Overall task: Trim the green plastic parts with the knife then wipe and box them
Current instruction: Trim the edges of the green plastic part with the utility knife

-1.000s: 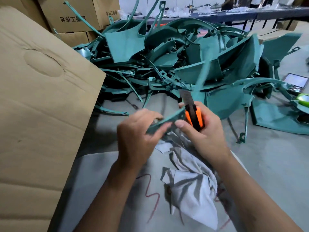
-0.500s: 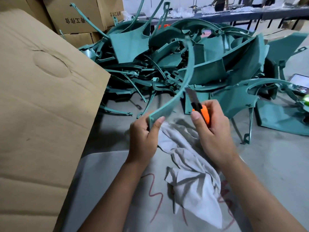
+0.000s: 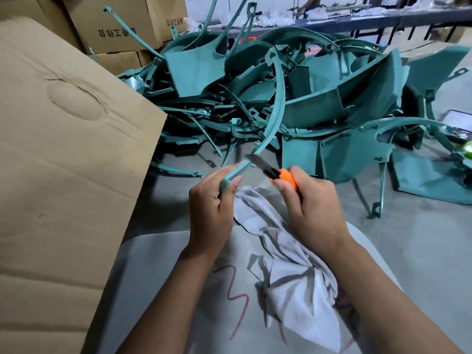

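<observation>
- The left hand (image 3: 212, 200) pinches the near end of a long curved green strip (image 3: 277, 106) between thumb and fingers, closed tight on it.
- The strip's long axis runs from that hand up toward 1 o'clock, then bows back toward 12 o'clock; its far tip, with a small loop, points away from the person, above the pile of green parts (image 3: 319, 98).
- The right hand (image 3: 313, 208) is wrapped around the orange handle of a knife (image 3: 274, 172); the blade points toward 10 o'clock and meets the strip just beyond the left thumb.
- A crumpled white cloth (image 3: 293, 272) lies under and between both hands, at 6 o'clock from the strip.
- A large cardboard flap (image 3: 63, 162) fills the 9 o'clock side; printed cartons (image 3: 122, 21) stand at 11 o'clock.
- The pile spreads across the grey table (image 3: 421, 238) from 12 to 3 o'clock.
</observation>
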`<state>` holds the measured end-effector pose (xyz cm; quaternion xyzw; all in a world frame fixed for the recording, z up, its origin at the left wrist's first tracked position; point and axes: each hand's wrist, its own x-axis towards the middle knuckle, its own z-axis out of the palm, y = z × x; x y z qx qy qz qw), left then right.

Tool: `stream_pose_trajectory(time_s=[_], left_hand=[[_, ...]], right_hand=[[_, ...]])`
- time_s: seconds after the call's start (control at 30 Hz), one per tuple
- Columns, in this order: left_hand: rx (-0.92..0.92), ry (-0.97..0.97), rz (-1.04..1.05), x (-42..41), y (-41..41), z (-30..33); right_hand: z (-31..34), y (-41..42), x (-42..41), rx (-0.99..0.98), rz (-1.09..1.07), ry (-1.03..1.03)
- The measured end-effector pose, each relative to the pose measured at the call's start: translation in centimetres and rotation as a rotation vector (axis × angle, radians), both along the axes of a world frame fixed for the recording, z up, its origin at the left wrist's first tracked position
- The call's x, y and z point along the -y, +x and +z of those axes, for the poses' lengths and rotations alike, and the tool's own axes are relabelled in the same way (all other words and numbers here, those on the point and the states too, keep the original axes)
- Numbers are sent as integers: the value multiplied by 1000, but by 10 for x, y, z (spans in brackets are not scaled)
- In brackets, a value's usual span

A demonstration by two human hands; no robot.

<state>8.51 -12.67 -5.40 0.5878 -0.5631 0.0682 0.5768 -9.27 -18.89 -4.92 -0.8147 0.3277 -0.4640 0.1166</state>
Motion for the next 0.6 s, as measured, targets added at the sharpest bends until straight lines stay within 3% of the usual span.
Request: stream_pose_trajectory(time_s=[0.23, 0.6], left_hand=[[43, 21, -197, -1, 0, 2], [-267, 223, -549, -14, 33, 17]], right_hand=[[2, -27, 28, 162, -283, 33], [2, -58, 53, 131, -479, 63]])
